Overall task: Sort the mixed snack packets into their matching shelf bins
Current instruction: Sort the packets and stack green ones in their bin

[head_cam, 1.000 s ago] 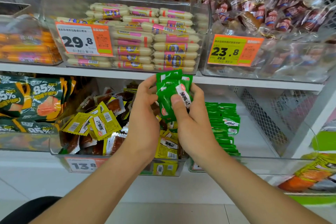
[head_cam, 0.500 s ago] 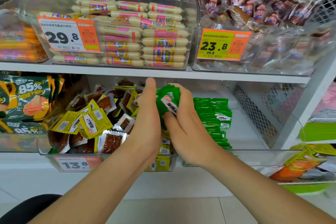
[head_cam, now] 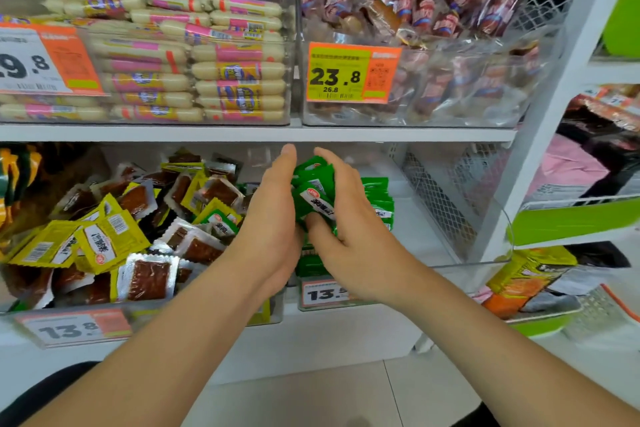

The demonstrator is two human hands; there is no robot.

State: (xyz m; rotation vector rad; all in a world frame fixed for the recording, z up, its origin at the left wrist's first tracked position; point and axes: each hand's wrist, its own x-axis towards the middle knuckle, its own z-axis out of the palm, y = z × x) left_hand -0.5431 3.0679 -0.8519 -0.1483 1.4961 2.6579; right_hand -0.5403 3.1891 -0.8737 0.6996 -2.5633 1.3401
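Note:
A bundle of green snack packets point(head_cam: 313, 194) sits between both hands, at the front of the lower shelf. My right hand point(head_cam: 349, 229) grips the bundle from the right, thumb curled across its front. My left hand point(head_cam: 273, 225) presses flat against its left side with straight fingers. Behind my right hand, a row of matching green packets point(head_cam: 379, 198) stands in the clear right bin point(head_cam: 485, 263). The left bin point(head_cam: 207, 317) holds mixed yellow packets point(head_cam: 104, 243) and silver-edged brown ones point(head_cam: 149, 279), with one green packet point(head_cam: 221, 224) among them.
The shelf above carries a clear bin of pale sausages point(head_cam: 214, 73) and one of dark wrapped snacks point(head_cam: 433, 45), with price tags point(head_cam: 349, 74). A white shelf post point(head_cam: 554, 87) stands at the right, with green trays point(head_cam: 571, 222) beyond it. Floor tiles lie below.
Both hands moved the green bundle down from in front of the shelf edge and deeper toward the right bin. The camera view shifted left and closer.

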